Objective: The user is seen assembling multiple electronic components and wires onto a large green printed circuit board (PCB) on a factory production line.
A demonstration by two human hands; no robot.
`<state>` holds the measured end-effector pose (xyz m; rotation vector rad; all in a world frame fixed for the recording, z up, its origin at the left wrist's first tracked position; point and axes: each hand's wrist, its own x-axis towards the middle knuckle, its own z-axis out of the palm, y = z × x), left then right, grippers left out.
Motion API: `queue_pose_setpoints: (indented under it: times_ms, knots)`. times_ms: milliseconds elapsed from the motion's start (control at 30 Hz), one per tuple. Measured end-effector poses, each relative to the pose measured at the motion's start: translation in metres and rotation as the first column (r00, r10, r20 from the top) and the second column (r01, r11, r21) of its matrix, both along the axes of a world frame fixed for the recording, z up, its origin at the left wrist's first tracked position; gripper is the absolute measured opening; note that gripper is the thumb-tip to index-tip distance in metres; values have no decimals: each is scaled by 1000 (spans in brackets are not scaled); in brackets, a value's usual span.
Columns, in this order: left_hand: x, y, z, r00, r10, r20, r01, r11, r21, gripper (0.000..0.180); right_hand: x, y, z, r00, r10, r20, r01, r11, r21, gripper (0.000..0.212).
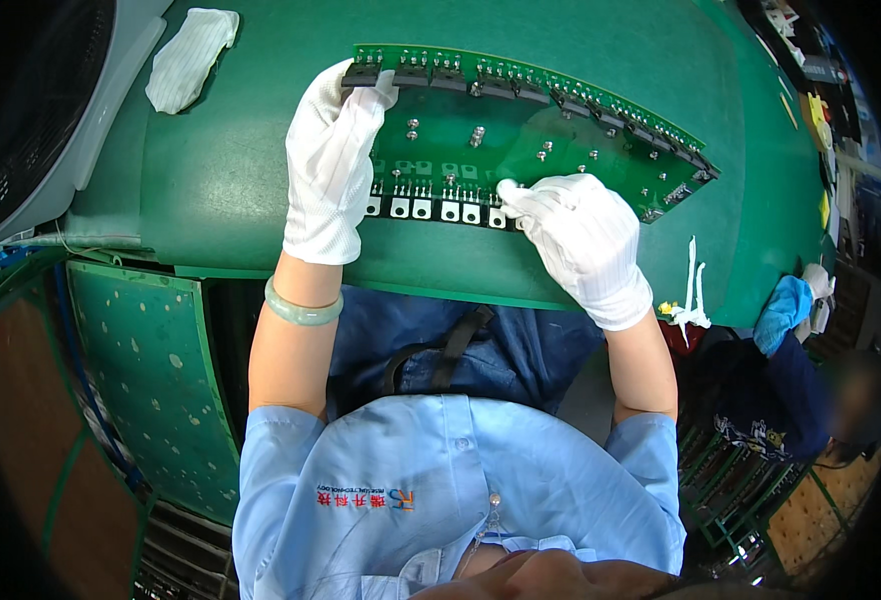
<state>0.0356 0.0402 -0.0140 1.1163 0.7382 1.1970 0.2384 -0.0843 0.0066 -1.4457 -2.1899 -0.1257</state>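
Note:
A long green circuit board (511, 135) is tilted above the green table. Black transistors (448, 78) line its far edge, and a second row of transistors with pale metal tabs (451, 211) runs along the near edge. Several shiny screws sit between the rows. My left hand (329, 165), in a white glove, is closed around the board's left end. My right hand (586, 235), gloved too, has its fingers bent together at the near edge, right of the middle, touching the board by the transistors. Its fingers hide part of that row.
A spare white glove (191, 60) lies at the far left of the green table (211, 185). White strips (696, 300) lie near the front right edge. A grey fan-like housing (111, 100) stands at the left. On the right, a person with a blue sleeve (784, 315) is close to the table.

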Motion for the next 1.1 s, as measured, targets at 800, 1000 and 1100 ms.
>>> queue_pose_setpoints:
  times_ms: [800,1000,1100]
  knots:
    - [1,3,2,996,48,-73,-45,998,43,34,0,-72,43,831,-522,-191,445,831,-334,27]
    - [-1,6,1,977,57,-206,-27,990,142,30,23,-32,25,977,-212,-23,205,964,-171,43]
    - [3,5,2,994,41,-106,-31,995,94,29,30,-21,13,977,-99,189,101,995,-3,48]
